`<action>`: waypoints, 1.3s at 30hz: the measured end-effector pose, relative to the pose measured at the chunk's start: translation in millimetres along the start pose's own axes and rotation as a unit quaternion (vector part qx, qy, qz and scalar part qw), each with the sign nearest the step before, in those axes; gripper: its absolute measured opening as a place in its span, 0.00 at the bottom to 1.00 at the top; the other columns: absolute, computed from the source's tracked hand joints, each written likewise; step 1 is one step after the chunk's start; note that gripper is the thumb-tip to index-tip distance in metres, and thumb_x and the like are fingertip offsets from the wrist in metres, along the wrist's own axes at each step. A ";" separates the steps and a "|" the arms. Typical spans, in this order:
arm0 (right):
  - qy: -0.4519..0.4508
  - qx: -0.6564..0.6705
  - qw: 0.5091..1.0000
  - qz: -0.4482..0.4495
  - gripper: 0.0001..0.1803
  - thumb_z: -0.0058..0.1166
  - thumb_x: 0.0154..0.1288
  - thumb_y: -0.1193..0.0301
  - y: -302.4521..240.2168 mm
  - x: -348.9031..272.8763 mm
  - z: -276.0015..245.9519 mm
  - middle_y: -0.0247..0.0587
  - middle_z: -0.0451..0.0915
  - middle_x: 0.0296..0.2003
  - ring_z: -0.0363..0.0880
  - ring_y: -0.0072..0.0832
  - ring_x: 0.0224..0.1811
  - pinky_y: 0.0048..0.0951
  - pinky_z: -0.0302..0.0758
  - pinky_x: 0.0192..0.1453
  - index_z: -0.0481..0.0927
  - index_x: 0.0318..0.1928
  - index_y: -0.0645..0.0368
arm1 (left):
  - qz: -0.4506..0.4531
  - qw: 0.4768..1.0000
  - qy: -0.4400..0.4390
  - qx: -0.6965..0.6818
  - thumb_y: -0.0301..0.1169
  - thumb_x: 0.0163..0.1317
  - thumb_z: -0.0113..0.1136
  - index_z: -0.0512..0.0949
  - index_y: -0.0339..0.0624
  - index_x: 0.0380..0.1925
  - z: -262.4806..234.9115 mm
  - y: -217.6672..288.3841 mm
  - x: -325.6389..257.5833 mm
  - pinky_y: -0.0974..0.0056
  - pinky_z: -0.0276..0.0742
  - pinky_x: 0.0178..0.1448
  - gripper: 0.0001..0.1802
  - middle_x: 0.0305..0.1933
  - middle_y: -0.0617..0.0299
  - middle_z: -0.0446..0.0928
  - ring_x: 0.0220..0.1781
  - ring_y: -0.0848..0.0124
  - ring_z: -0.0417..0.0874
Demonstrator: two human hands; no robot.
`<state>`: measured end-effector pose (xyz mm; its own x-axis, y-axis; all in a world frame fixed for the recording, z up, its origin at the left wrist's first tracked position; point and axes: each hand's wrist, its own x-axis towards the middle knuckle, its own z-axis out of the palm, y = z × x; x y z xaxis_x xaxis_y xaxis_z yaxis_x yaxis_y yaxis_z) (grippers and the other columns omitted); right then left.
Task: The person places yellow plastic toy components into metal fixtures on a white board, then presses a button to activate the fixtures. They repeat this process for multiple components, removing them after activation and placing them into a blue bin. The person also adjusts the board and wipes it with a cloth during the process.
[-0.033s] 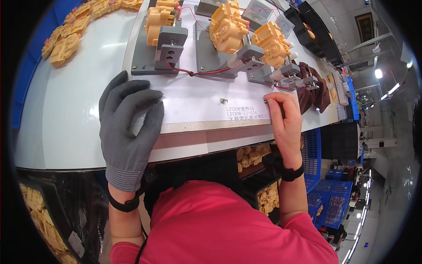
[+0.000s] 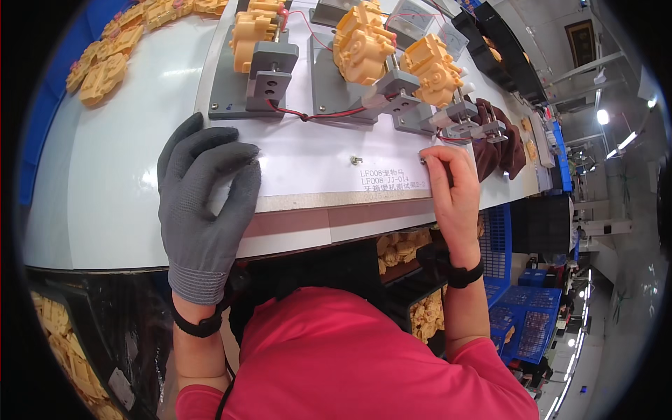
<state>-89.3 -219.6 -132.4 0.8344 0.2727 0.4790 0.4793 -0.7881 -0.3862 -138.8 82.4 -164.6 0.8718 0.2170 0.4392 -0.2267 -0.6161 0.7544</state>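
My left hand point(image 2: 206, 175), in a grey knit glove, rests on the left front edge of a white-covered board point(image 2: 301, 161), its fingers curved and apart with nothing in them. My bare right hand point(image 2: 453, 185) is at the board's front right, thumb and forefinger pinching a small metal screw point(image 2: 423, 161). A similar screw point(image 2: 356, 160) stands up from the board between my hands. Behind them, yellow plastic gear housings point(image 2: 364, 45) sit on grey fixtures point(image 2: 269, 80) with metal clamps. A red and black wire point(image 2: 329, 115) runs along the fixtures' fronts.
More yellow housings point(image 2: 103, 78) lie at the far left beside a blue bin point(image 2: 43, 133). A dark brown cloth point(image 2: 514, 150) lies right of the fixtures. Black trays point(image 2: 493, 52) stand behind. Bins of yellow parts point(image 2: 427, 315) sit below the table edge; blue crates point(image 2: 528, 315) stand at right.
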 end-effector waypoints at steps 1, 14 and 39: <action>0.000 0.001 1.000 0.004 0.04 0.54 0.69 0.79 -0.4 -0.1 0.0 0.44 0.79 0.38 0.78 0.38 0.41 0.32 0.74 0.47 0.81 0.42 0.64 | 0.001 1.000 0.001 0.000 0.26 0.55 0.67 0.85 0.43 0.39 -0.1 -0.1 0.2 0.52 0.70 0.67 0.10 0.51 0.56 0.80 0.68 0.51 0.70; 0.031 0.018 0.999 -0.004 0.08 0.58 0.66 0.77 -14.5 -1.1 -1.7 0.41 0.80 0.39 0.78 0.33 0.44 0.32 0.72 0.53 0.82 0.46 0.60 | 0.003 1.000 -0.003 -0.012 0.25 0.55 0.67 0.85 0.43 0.38 -0.5 -0.1 0.5 0.52 0.70 0.67 0.10 0.51 0.57 0.80 0.69 0.51 0.70; -0.061 0.082 0.995 -0.005 0.05 0.64 0.62 0.74 -56.3 15.8 36.5 0.33 0.78 0.31 0.74 0.32 0.35 0.33 0.66 0.46 0.82 0.38 0.56 | 0.011 1.000 -0.001 -0.005 0.25 0.55 0.67 0.84 0.44 0.39 -0.6 0.9 0.6 0.51 0.71 0.67 0.11 0.51 0.56 0.80 0.68 0.50 0.70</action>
<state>-93.1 -150.8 -131.8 0.8511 0.3533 0.3884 0.5179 -0.6864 -0.5105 -138.7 82.4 -163.4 0.8677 0.2009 0.4547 -0.2503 -0.6136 0.7489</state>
